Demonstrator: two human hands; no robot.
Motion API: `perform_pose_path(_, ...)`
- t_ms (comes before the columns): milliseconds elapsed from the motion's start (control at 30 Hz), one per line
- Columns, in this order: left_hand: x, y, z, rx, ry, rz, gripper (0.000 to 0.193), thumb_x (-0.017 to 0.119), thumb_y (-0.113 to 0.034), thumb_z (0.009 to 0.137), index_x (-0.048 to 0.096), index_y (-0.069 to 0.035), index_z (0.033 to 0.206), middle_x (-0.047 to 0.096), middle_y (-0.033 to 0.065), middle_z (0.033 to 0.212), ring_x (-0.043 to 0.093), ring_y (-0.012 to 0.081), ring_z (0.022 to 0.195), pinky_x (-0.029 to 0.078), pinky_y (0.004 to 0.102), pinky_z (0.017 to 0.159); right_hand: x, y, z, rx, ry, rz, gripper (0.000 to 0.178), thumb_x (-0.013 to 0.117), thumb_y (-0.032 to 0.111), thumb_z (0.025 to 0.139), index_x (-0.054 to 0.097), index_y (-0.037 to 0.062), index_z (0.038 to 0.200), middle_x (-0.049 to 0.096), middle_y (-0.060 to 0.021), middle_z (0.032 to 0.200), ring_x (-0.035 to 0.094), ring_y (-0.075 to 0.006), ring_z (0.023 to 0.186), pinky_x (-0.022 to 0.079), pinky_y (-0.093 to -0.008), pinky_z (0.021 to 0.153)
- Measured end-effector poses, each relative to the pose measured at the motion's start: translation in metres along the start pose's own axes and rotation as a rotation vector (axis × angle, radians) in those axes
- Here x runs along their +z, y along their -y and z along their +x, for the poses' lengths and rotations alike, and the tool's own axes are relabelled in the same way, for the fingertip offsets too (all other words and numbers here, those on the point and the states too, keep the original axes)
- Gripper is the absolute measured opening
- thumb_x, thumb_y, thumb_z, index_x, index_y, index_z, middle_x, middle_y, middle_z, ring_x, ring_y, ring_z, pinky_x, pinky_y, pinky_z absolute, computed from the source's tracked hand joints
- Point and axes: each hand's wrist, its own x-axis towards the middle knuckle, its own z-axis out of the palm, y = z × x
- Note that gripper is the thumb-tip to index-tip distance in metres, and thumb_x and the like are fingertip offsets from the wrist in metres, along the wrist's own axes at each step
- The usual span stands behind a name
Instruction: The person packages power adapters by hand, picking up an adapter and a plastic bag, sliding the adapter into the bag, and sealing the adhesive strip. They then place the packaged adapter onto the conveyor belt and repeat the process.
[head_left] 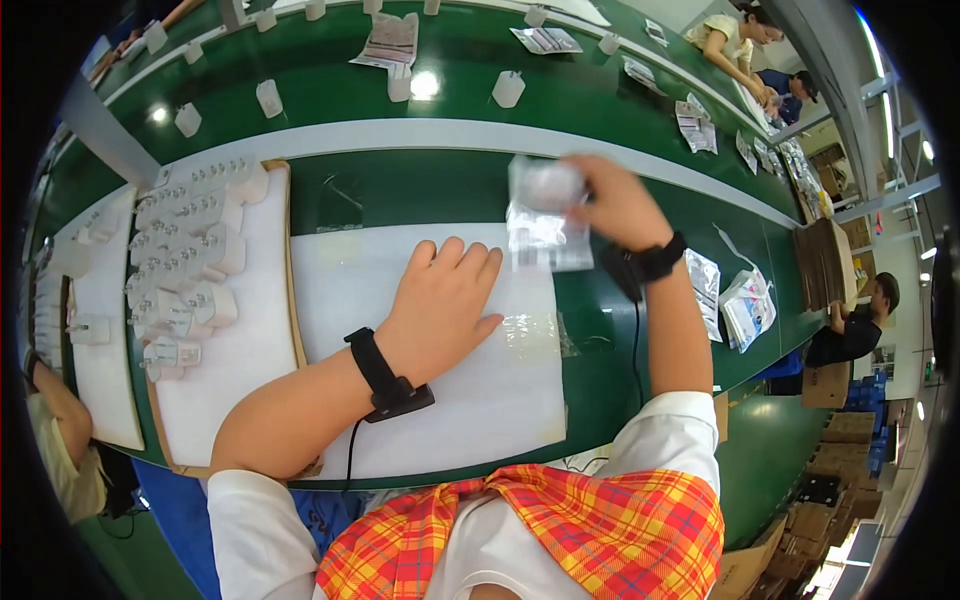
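Observation:
My left hand (440, 308) lies palm down over a white foam sheet (430, 430), fingers stretched out and holding nothing. Beyond the sheet's far right corner, my right hand (622, 205) is closed at the edge of a shiny silver plastic bag (550, 240). A whitish, block-like shape (552, 187) shows at the bag's upper part; motion blur hides whether it is inside or on top. Each wrist wears a black strap with a small box and a cable. At my left, several white plug adapters (190, 240) stand in rows, pins up, on a foam-lined tray (230, 400).
A raised green conveyor (450, 90) behind a pale rail carries spaced adapters and silver bags. Right of my right arm lie a silver packet (703, 290) and a stack of printed bags (748, 308). Another tray stands far left, beside a person's arm (62, 405). Other people sit at the right.

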Motion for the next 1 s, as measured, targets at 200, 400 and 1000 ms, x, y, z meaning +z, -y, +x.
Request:
perform_pose_path(200,0.017,0.011,0.001,0.021,-0.074,0.012,0.047,0.072,-0.032,0.081,0.062,-0.005,0.118,0.057,0.0085,0.105,0.05,0.0263,0.103,0.037,0.0396,0.089,-0.052,-0.074,-0.04,0.134,-0.522,-0.143,0.056,0.075,0.016,0.082,0.055,0.0043,0.133,0.063,-0.0137,0.125,0.063,-0.0269,0.11,0.05,-0.0361,0.094)
perform_pose_path(400,0.018,0.007,0.005,0.05,-0.071,0.026,0.045,0.071,-0.031,0.082,0.063,-0.005,0.118,0.057,0.0111,0.11,0.05,0.0286,0.107,0.037,0.0417,0.093,-0.085,-0.153,-0.194,0.566,-0.109,-0.347,0.027,0.068,0.007,0.082,0.066,0.0046,0.109,0.069,-0.0097,0.103,0.066,-0.0239,0.097,0.052,-0.0323,0.087)
perform_pose_path(1000,-0.002,0.007,0.015,0.123,-0.447,-0.289,0.04,0.061,-0.021,0.09,0.06,-0.004,0.126,0.052,0.0162,0.137,0.049,0.0341,0.126,0.039,0.0465,0.104,0.037,0.055,-0.104,-0.214,-0.055,0.09,0.016,0.062,0.01,0.089,0.065,0.0038,0.103,0.067,-0.0195,0.095,0.065,-0.0374,0.088,0.052,-0.0427,0.078)
